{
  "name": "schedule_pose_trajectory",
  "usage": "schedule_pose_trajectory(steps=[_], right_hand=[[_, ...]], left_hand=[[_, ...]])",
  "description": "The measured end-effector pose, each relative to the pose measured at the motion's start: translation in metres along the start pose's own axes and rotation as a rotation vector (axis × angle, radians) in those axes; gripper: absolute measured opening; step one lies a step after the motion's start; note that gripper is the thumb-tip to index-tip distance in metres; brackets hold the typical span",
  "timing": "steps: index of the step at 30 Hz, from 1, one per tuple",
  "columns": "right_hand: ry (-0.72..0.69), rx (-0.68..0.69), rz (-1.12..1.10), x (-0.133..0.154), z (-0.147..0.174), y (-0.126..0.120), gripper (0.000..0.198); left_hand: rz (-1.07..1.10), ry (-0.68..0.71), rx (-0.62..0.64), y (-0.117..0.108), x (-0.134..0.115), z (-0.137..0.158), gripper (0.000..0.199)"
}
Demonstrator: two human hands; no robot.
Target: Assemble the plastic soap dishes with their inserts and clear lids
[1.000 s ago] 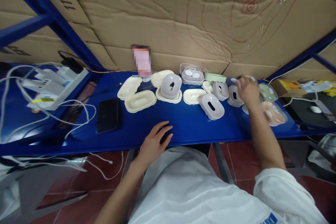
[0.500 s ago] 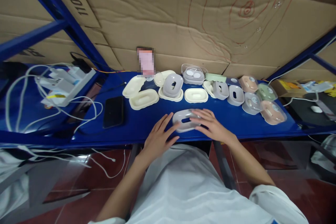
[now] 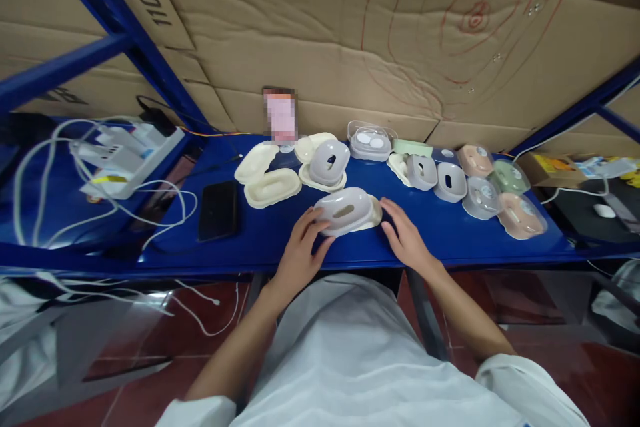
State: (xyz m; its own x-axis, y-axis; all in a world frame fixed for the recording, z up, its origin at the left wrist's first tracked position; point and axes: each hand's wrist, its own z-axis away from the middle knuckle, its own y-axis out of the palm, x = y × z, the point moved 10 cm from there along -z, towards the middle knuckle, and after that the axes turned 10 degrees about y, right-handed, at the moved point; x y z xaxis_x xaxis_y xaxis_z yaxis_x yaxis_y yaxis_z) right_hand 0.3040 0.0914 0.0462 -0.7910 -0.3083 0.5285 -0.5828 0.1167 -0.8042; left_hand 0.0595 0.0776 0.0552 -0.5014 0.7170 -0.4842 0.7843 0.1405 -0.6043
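Observation:
My left hand (image 3: pixel 300 250) grips the left end of a glossy grey oval plastic shell (image 3: pixel 330 210) with a long slot in its middle. The shell is tilted over a cream oval tray (image 3: pixel 374 213), whose right end sticks out from beneath. Most of that tray is hidden. At the tray's right end, my right hand (image 3: pixel 407 237) has thumb and fingers apart, fingertips beside or just touching the rim. Behind them, another grey shell (image 3: pixel 329 161) rests tilted on a cream tray (image 3: pixel 323 181), and another cream tray (image 3: pixel 273 188) lies to its left.
Grey, pink and green lidded boxes (image 3: pixel 521 215) stand in a group at the right. A clear-lidded grey box (image 3: pixel 370 143) is at the back. On the left lie a black flat device (image 3: pixel 218 211) and a power strip (image 3: pixel 133 163) with cables. Cardboard (image 3: pixel 310 27) walls the back.
The cream tray from the back row now lies under the grey shell. The shell has shifted left and tilted in my left hand. My right hand has come off the shell to the tray's right end.

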Motion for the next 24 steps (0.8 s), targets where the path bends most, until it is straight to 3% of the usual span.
schedule_pose_trajectory(steps=[2,7,10,14,20,24], right_hand=[[-0.011,-0.040,-0.011,0.001,0.000,-0.008,0.064],[-0.186,0.104,0.154,0.004,-0.012,0.011,0.077],[-0.210,0.079,0.198,0.002,-0.015,0.016,0.063],[-0.220,0.025,0.221,0.004,-0.011,0.017,0.037],[-0.240,0.091,0.156,0.012,-0.014,0.011,0.038],[-0.273,0.128,0.088,0.025,-0.051,0.012,0.043]], left_hand=[[0.018,0.008,0.085,0.013,0.002,-0.013,0.025],[0.005,0.032,0.228,0.037,0.012,-0.033,0.026],[-0.007,0.047,0.295,0.047,0.015,-0.032,0.029],[-0.064,0.085,0.280,0.052,0.010,-0.025,0.022],[-0.140,0.081,0.250,0.042,0.004,-0.011,0.019],[-0.174,0.048,0.216,0.015,0.007,0.013,0.020]])
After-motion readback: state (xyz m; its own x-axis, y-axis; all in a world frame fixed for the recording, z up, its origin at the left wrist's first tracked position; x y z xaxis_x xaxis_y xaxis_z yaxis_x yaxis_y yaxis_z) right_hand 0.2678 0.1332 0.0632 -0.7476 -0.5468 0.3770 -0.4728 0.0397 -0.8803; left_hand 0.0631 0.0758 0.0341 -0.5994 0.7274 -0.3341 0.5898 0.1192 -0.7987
